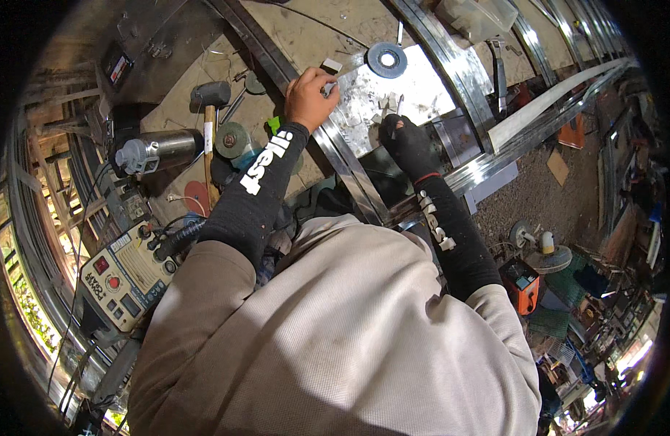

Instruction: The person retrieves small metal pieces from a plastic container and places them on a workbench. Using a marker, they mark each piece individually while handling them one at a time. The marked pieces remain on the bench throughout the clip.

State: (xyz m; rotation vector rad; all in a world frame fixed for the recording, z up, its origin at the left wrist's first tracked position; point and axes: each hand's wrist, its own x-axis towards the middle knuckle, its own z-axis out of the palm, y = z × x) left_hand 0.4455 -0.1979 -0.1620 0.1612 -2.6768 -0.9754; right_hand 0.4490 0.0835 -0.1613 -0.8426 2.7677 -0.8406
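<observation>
My bare left hand [311, 99] rests at a steel bar [347, 163], its fingers curled together. A small dark bit shows at the fingertips, too small to name. My right hand [410, 147], in a black glove, is closed around a slim pen-like tool [400, 105] whose pointed end sticks out past the fingers. It is held over a bright, scuffed metal sheet [422, 81]. Several small metal pieces [375, 115] lie on the sheet beside the tool. A round grinding disc [386, 59] lies farther up the sheet.
Long steel profiles [451, 65] frame the work on both sides. To the left are a mallet [210, 94], a steel bottle [167, 151], discs [233, 139] and a welding machine [124, 276]. A clear plastic bin [479, 17] stands at the top; a fan [549, 259] is at lower right.
</observation>
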